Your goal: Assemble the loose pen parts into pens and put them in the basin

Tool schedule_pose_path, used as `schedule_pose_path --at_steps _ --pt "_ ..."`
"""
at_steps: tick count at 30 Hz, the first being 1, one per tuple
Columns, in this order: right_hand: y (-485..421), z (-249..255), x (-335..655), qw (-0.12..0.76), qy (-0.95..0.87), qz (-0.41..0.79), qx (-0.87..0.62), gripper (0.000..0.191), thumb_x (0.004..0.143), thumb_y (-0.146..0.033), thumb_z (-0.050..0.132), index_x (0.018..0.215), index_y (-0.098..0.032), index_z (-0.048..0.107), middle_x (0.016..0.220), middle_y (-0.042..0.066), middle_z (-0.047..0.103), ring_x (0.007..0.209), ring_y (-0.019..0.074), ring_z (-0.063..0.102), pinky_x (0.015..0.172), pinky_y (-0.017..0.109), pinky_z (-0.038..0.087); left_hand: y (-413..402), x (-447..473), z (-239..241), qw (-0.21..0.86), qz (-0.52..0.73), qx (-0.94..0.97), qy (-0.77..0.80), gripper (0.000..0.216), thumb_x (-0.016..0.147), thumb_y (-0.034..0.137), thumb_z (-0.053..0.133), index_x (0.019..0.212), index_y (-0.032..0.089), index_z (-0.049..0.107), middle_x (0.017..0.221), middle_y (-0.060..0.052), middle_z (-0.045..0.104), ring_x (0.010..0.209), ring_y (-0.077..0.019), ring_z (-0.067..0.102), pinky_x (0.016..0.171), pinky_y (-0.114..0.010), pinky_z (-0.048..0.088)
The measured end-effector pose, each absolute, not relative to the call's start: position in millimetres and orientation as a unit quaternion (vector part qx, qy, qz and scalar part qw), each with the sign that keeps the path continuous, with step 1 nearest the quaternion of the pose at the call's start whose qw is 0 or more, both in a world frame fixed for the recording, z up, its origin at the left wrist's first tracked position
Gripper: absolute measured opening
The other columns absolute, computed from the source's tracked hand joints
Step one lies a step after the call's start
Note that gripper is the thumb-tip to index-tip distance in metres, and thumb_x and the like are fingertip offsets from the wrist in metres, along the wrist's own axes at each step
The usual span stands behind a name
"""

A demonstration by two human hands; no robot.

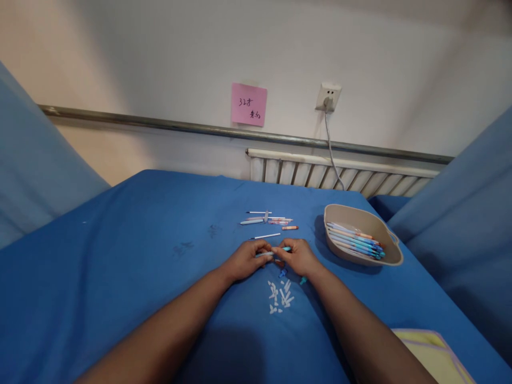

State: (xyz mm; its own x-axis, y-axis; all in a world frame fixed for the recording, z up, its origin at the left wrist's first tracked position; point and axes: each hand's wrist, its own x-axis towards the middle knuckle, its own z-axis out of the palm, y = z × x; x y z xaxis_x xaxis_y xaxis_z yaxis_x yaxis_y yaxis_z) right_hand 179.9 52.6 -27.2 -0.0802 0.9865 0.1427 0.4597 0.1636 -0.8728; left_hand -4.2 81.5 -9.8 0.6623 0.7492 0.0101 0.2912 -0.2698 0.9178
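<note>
Between my two hands is a pen (264, 254) with a pale barrel and a teal end. My left hand (247, 260) is closed around the pale barrel. The fingers of my right hand (298, 257) pinch the pen near its teal end. Just beyond my fingers lies a white pen refill (267, 236), and an orange pen part (290, 228) rests to its right. A blue pen part (283, 273) and a teal pen part (303, 280) lie close below my right hand. Nearer to me are several small white pieces (286, 296) in loose groups.
A beige basket (362, 210) holding several pens (354, 242) stands at the right. Behind my hands lie more pen parts (252, 222) and another refill (258, 212). A yellow folder-like item (430, 354) is at lower right. Blue cloth (132, 240) covers the table.
</note>
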Motion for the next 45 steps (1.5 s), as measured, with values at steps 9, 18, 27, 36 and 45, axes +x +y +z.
schedule_pose_path --at_steps 9,18,27,36,45 --pt "51 -28 175 0.449 -0.619 0.413 -0.494 0.015 0.072 -0.035 0.063 0.078 -0.021 0.059 0.072 -0.002 0.06 0.053 0.011 0.054 0.047 0.021 0.043 79 -3 -5 0.445 0.25 0.781 0.36 0.022 0.081 0.036 0.053 0.09 0.018 0.06 0.078 -0.001 0.066 0.071 -0.0163 0.058 0.065 -0.024 0.042" --pt "52 -27 175 0.433 -0.63 0.389 -0.514 0.022 0.072 -0.039 0.064 0.084 -0.021 0.06 0.07 -0.002 0.062 0.051 0.0117 0.054 0.047 0.022 0.041 77 -4 0 0.405 0.249 0.806 0.353 0.018 0.081 0.033 0.054 0.094 0.02 0.056 0.087 -0.003 0.069 0.081 -0.0193 0.063 0.073 -0.027 0.043" --pt "53 -27 176 0.396 -0.657 0.359 -0.532 0.03 0.078 -0.042 0.057 0.057 -0.019 0.057 0.05 -0.001 0.055 0.046 0.0122 0.049 0.045 0.023 0.038 74 -4 0 0.396 0.245 0.809 0.359 0.025 0.08 0.032 0.057 0.102 0.021 0.055 0.092 -0.005 0.069 0.091 -0.0216 0.063 0.078 -0.028 0.043" --pt "53 -29 167 0.477 -0.532 0.522 -0.466 0.023 0.065 -0.033 0.066 0.078 -0.02 0.052 0.072 -0.003 0.056 0.052 0.0085 0.05 0.046 0.02 0.044 74 -4 4 0.371 0.247 0.821 0.357 0.023 0.083 0.032 0.054 0.103 0.021 0.054 0.093 -0.003 0.071 0.088 -0.0205 0.065 0.075 -0.027 0.043" --pt "57 -30 167 0.464 -0.554 0.445 -0.529 0.018 0.069 -0.033 0.063 0.074 -0.019 0.054 0.062 -0.004 0.056 0.043 0.0091 0.05 0.041 0.022 0.043 71 -4 1 0.345 0.22 0.844 0.347 0.031 0.085 0.034 0.051 0.113 0.022 0.049 0.096 -0.004 0.07 0.092 -0.0219 0.063 0.079 -0.029 0.043"
